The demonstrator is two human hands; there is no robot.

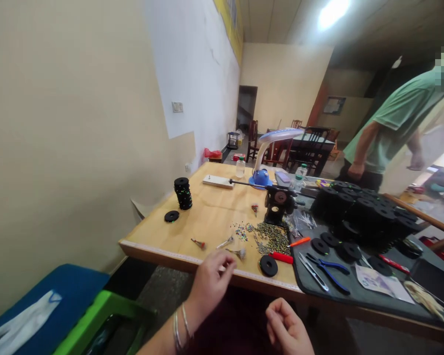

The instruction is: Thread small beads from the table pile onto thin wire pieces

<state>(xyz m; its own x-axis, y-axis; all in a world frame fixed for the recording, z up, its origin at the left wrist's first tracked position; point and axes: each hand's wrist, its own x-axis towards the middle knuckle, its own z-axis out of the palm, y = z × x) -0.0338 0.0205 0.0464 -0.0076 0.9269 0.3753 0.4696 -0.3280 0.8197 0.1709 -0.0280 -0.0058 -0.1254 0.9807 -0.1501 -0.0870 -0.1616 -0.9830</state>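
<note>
My left hand [210, 281] hovers over the near edge of the wooden table [214, 217], fingers curled together in a pinch; what it pinches is too small to make out. Just past its fingertips lie small metal pieces [239, 253] and a scatter of tiny beads [268, 236]. My right hand [286, 328] sits lower, in front of the table edge, fingers loosely curled with nothing visible in them. A black disc [268, 265] and a red lighter [281, 257] lie between the two hands on the table.
A black stack of spools [183, 193] stands at the left, a small black winder [279, 202] and a blue desk lamp [262, 175] behind. Many black spools [358, 212], pliers [329, 268] and tweezers [313, 271] lie on a dark mat at right. A person in a green shirt [392, 123] stands beyond.
</note>
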